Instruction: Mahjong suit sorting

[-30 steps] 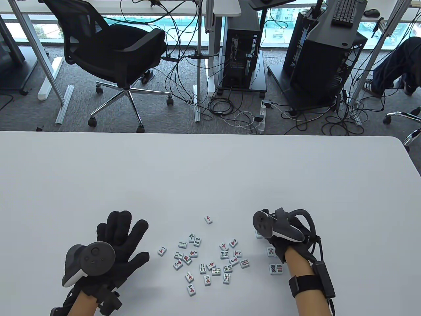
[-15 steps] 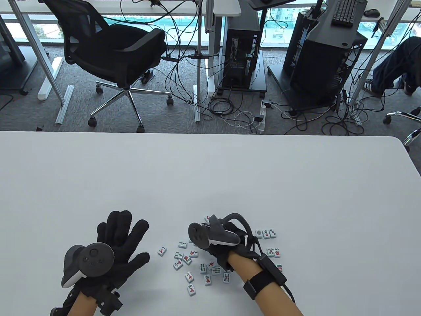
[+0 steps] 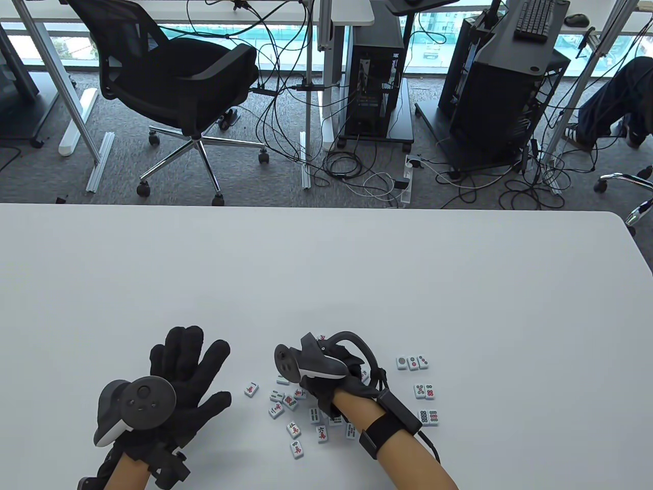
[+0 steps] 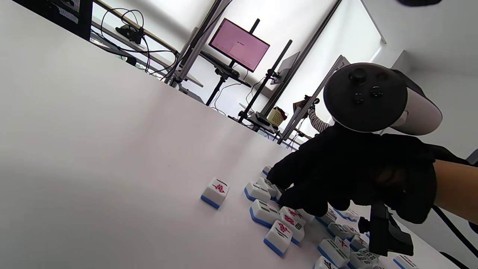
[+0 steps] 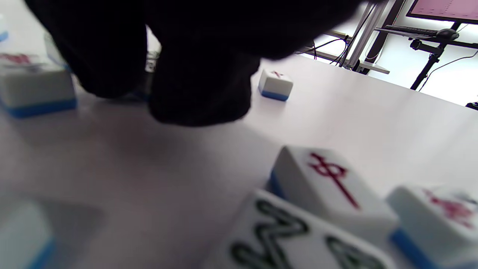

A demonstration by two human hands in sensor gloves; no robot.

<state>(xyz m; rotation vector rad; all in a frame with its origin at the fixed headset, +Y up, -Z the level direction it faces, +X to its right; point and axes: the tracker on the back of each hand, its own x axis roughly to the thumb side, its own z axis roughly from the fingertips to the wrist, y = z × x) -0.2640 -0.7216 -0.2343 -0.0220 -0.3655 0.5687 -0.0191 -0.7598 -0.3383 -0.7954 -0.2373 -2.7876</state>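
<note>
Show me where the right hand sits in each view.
Table view: right hand at bottom centre, over the tile pile.
Left wrist view: right of centre, fingertips down among the tiles.
Right wrist view: dark fingers across the top left.
Shared landmark: the tile pile.

Beyond the far edge of the white bench (image 3: 326, 265) lies grey carpet (image 3: 127, 153) strewn with tangled black and white cables (image 3: 357, 173), and a black mesh office chair (image 3: 173, 81) on a chrome star base stands at the left. Two dark computer towers (image 3: 375, 76) on wheeled stands sit in the middle, a slanted black stand with a keyboard (image 3: 533, 20) rises to their right, and white desk legs (image 3: 51, 76) frame daylit windows along the back. The left wrist view shows a monitor with a pink screen (image 4: 239, 45) on a pole before bright white walls.
</note>
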